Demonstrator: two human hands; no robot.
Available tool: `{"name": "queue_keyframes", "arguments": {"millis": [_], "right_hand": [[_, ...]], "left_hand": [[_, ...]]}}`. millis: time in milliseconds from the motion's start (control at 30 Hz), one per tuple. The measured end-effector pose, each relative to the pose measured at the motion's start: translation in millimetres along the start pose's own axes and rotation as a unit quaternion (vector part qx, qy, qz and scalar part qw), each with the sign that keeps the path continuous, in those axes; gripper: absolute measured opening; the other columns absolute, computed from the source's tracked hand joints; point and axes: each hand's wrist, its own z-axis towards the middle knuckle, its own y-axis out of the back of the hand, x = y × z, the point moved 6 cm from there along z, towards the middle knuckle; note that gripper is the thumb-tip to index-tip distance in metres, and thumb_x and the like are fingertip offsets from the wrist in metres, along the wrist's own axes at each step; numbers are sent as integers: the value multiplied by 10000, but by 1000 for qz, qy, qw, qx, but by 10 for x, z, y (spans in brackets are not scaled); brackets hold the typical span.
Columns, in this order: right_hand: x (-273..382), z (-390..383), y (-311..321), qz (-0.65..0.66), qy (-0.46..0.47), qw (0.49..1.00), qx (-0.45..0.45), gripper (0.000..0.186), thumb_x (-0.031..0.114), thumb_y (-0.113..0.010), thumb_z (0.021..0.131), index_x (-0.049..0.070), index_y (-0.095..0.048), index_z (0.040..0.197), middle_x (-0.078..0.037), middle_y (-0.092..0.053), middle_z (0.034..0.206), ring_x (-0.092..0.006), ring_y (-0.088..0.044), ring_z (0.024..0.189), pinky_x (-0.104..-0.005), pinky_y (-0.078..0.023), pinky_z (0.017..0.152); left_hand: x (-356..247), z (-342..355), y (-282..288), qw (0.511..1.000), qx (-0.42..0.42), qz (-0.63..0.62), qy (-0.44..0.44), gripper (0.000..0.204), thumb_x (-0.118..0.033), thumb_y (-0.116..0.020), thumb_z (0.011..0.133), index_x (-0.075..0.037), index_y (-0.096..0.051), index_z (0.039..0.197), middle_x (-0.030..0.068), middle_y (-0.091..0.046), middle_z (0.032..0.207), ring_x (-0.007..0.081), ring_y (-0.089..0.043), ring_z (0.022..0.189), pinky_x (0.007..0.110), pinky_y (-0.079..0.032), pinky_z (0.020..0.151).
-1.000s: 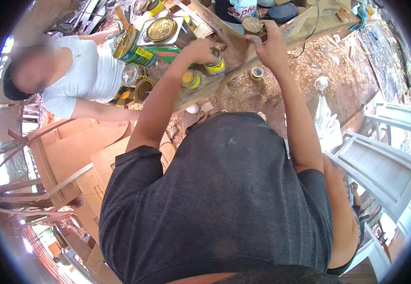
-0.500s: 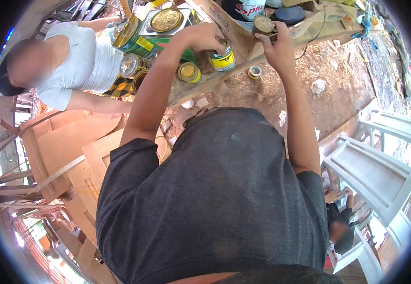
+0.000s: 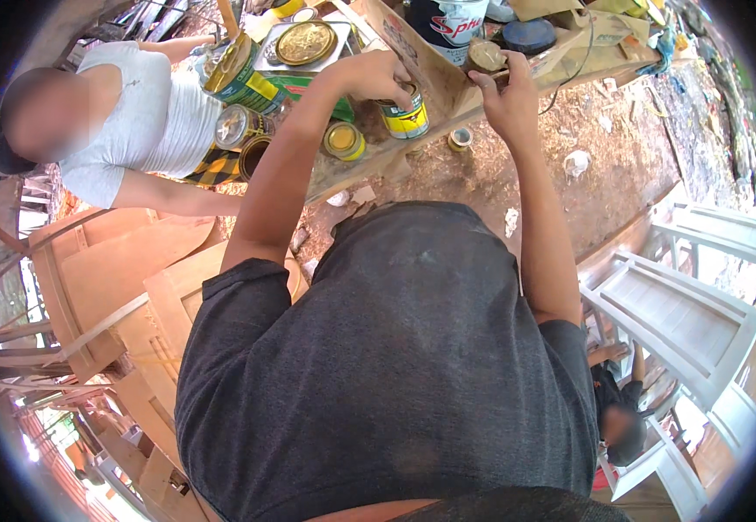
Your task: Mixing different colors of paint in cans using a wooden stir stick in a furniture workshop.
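At the top centre of the frame, the left hand [image 3: 376, 76] is curled down over the rim of a small yellow tin can [image 3: 404, 117], the grip pressed around its top so the can stands upright on the wooden tabletop [image 3: 356, 165]. Just to the right, the right hand [image 3: 507, 91] pinches a small round lid [image 3: 485, 56] between fingers and thumb, held a little above the board.

The can looks like a rigid metal tin, probably fairly light, smooth on its sides and likely slick if any contents have run down it; taking it around the upper wall near the rim, as here, seems the steadiest hold. The lid is thin and stiff, best held by its edge.

Left of the can lies another small yellow lidded tin [image 3: 344, 139]. Further to the upper left sit larger green-and-yellow cans [image 3: 240, 74] and a square tin with a round gold lid [image 3: 305, 43]. A big dark can [image 3: 448, 26] stands at the top edge. At upper left a person in a white top [image 3: 147, 113] leans in.
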Motion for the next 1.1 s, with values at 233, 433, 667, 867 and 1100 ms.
{"name": "queue_keyframes", "arguments": {"millis": [233, 433, 667, 867, 1100], "right_hand": [[50, 15, -26, 75, 29, 997, 17, 365, 125, -747, 829, -11, -569, 1117, -195, -628, 1015, -335, -636, 929, -401, -510, 796], [-39, -23, -196, 181, -42, 980, 69, 334, 111, -709, 892, -6, -549, 1161, -143, -657, 1015, -218, -664, 877, -340, -533, 760], [-59, 148, -254, 86, -66, 984, 143, 359, 96, -791, 834, -5, -616, 1131, -86, -689, 996, -138, -633, 877, -281, -511, 742], [751, 269, 612, 158, 6, 985, 70, 352, 103, -789, 842, -36, -638, 1128, -124, -684, 1049, -124, -606, 772, -276, -518, 689], [409, -519, 1181, 100, 110, 974, 171, 383, -14, -714, 793, 68, -624, 1156, -202, -562, 1291, -322, -560, 1166, -403, -498, 927]], "left_hand": [[55, 52, -232, 997, -53, 51, 17, 663, -361, -760, 675, -42, -661, 1248, 228, -705, 1079, 345, -691, 979, 410, -546, 880], [279, 139, -718, 978, -186, -2, 94, 533, -304, -729, 660, 33, -682, 1071, 284, -691, 980, 381, -690, 939, 468, -560, 829], [334, 258, -1248, 955, -252, -28, 157, 386, -224, -684, 702, 75, -656, 944, 282, -651, 945, 400, -667, 914, 470, -566, 769], [398, 81, -1319, 864, -435, 76, 243, 295, -148, -617, 809, 64, -655, 1011, 213, -654, 993, 343, -704, 846, 475, -563, 710], [-175, -353, -1050, 909, -365, -38, 199, 463, -422, -664, 866, 15, -674, 1021, 202, -674, 1018, 373, -655, 971, 467, -521, 818]]}}
